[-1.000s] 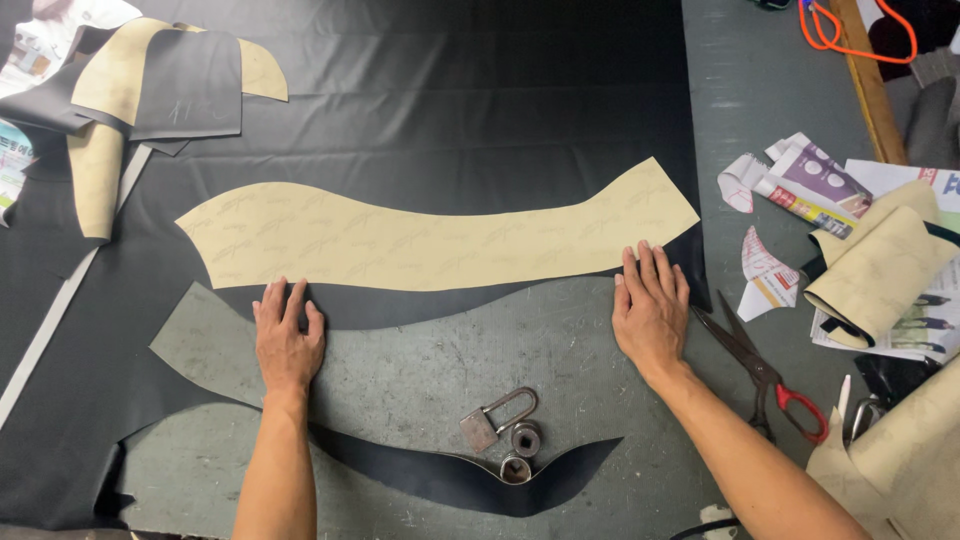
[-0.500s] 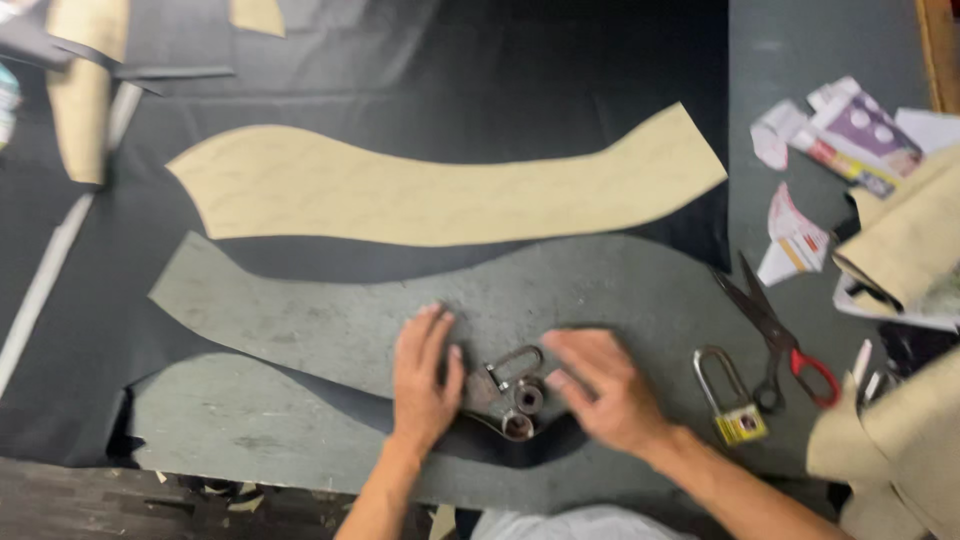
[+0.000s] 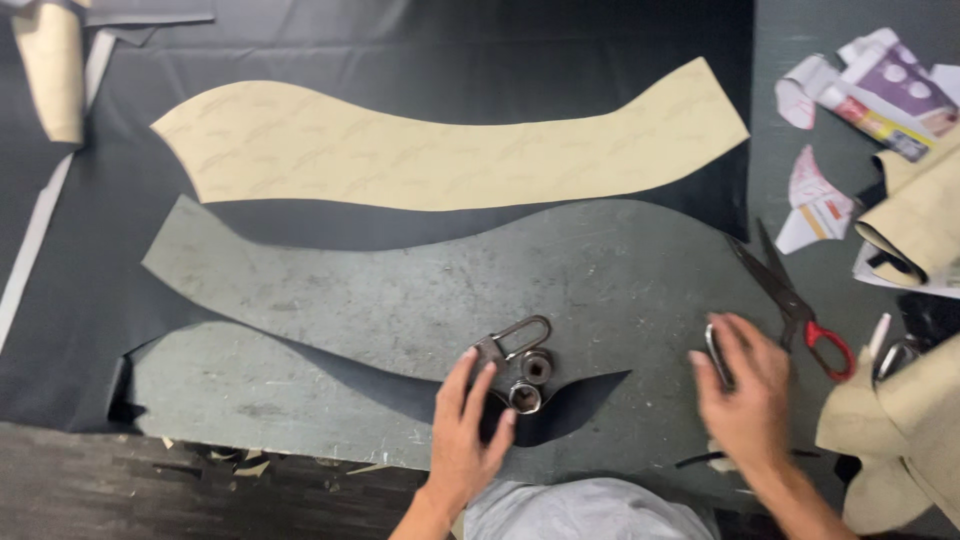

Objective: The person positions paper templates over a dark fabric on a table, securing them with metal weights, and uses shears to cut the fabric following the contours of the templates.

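Two hands low in frame, wrists cut off by the edge. Left hand (image 3: 466,440) fingers spread, tips touching the cluster of steel weights and padlock (image 3: 515,365) just ahead on the grey bench (image 3: 300,390). Right hand (image 3: 745,395) blurred, fingers curled on a small dark metal piece (image 3: 716,352), hard to identify. Red-handled scissors (image 3: 795,300) just right.

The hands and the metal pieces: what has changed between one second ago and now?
Both hands left the tan paper pattern and came down toward the near edge. The left hand now touches the metal weights and padlock. The right hand moved right and has taken hold of a second padlock, near the red-handled scissors. The pattern, the black fabric and the scissors lie as before.
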